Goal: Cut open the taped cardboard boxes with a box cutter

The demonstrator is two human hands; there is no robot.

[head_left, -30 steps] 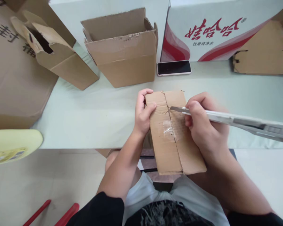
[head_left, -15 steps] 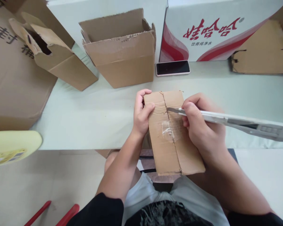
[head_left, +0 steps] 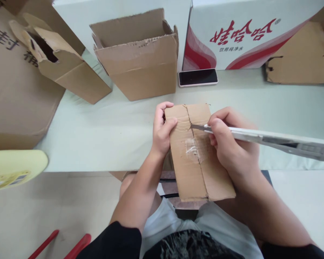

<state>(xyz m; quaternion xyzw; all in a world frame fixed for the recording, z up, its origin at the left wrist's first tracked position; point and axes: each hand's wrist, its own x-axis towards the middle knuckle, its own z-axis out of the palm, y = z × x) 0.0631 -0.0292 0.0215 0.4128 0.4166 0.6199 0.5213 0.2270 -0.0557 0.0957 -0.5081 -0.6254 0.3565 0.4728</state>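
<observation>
A small brown cardboard box (head_left: 187, 180) is held at the table's front edge, its top crossed by a lengthwise seam. Clear tape (head_left: 192, 148) sticks across the middle of that seam. My left hand (head_left: 163, 129) grips the box's far left corner, thumb on top and fingers round the side. In my right hand (head_left: 232, 144) is a white utility knife (head_left: 275, 141), pinched near its blade end. The knife's blade (head_left: 197, 126) touches the seam on the far side of the tape; whether its tip is inside the gap I cannot tell.
Behind stand an open cardboard box (head_left: 143, 72), a narrower open box (head_left: 70, 72) and a white carton (head_left: 240, 39) with red lettering. A phone (head_left: 198, 77) lies before the carton. Flattened cardboard (head_left: 302, 64) is at right, a large carton (head_left: 16, 82) at left, a yellow rounded object (head_left: 18, 162) below it.
</observation>
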